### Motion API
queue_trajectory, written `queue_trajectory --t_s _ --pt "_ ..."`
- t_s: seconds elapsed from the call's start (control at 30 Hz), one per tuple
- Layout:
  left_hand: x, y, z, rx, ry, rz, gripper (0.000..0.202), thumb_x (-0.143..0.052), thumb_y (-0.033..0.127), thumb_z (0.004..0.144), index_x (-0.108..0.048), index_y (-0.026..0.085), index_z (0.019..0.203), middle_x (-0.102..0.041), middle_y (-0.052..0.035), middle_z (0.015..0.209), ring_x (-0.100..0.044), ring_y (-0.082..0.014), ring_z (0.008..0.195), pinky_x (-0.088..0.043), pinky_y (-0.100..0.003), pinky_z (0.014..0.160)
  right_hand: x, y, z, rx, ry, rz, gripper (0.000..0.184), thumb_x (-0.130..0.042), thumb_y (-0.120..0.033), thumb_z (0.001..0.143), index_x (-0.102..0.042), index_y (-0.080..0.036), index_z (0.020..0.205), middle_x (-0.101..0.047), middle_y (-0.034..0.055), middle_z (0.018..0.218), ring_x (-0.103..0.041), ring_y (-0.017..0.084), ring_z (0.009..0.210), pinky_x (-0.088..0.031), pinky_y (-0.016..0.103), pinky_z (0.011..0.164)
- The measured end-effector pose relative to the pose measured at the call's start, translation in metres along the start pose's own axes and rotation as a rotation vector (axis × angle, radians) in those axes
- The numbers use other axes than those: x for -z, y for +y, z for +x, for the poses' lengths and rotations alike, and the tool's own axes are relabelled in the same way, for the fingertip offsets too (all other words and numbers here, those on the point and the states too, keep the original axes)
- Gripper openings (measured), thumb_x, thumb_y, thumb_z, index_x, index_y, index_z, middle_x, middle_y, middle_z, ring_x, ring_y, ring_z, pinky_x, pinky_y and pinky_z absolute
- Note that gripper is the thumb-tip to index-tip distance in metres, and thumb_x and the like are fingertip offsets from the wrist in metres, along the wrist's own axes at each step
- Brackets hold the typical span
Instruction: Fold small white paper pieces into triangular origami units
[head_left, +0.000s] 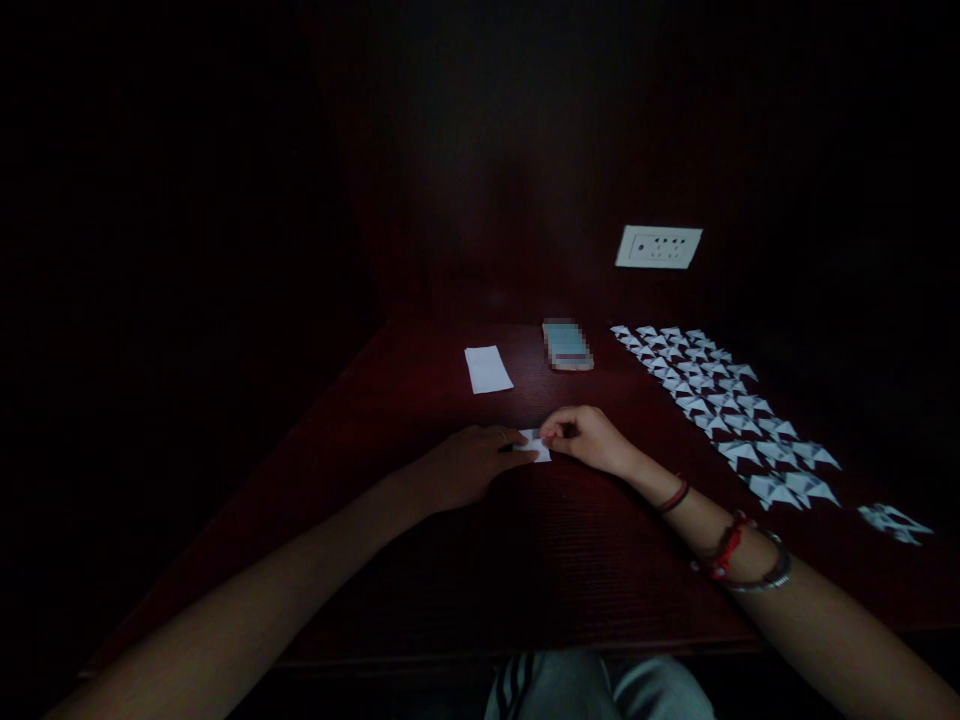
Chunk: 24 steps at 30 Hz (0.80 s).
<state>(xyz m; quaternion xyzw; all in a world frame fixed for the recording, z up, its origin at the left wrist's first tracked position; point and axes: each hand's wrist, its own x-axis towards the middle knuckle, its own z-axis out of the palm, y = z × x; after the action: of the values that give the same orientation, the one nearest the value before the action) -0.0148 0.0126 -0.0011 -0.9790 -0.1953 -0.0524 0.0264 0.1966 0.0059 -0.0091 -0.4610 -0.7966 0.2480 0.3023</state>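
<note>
A small white square of paper (535, 446) lies on the dark red table, partly covered by fingers. My left hand (472, 462) rests on its left side, thumb and forefinger stretched apart and lying flat on the sheet. At the right edge of the paper, my right hand (589, 436) is closed with thumb and forefinger in a pinch on it. Fold lines on the sheet are too small and dim to make out fully.
A stack of white paper sheets (489, 370) lies beyond my hands, with a phone (568, 345) to its right. Rows of several folded paper figures (721, 402) with pointed tips cover the right side. More folded paper (894, 523) lies near the right edge. A socket panel (659, 247) is on the back wall.
</note>
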Motion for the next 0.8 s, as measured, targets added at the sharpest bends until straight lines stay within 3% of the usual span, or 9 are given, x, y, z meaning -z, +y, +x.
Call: queue_trajectory --t_s 0.37,0.8 --pt "0.004 -0.002 0.000 -0.010 -0.012 -0.029 0.050 -0.039 0.004 0.076 -0.035 0.029 0.119 -0.038 -0.0004 0.122 -0.036 -0.0160 0.110 -0.029 -0.032 0.088 0.014 -0.009 -0.008 0.357 -0.146 -0.217 0.016 -0.046 -0.011 0.076 -0.061 -0.016 0.077 -0.059 0.0029 0.080 -0.053 0.011 0.077 -0.041 0.025 0.071" --pt "0.000 0.000 0.005 0.013 0.009 -0.015 0.047 -0.038 0.005 0.077 -0.035 0.024 0.119 -0.043 -0.0021 0.116 -0.039 -0.0155 0.104 -0.030 -0.029 0.086 0.021 -0.015 -0.009 0.428 -0.222 -0.377 0.022 -0.044 -0.005 0.072 -0.062 -0.016 0.077 -0.060 0.0027 0.080 -0.053 0.012 0.079 -0.039 0.027 0.077"
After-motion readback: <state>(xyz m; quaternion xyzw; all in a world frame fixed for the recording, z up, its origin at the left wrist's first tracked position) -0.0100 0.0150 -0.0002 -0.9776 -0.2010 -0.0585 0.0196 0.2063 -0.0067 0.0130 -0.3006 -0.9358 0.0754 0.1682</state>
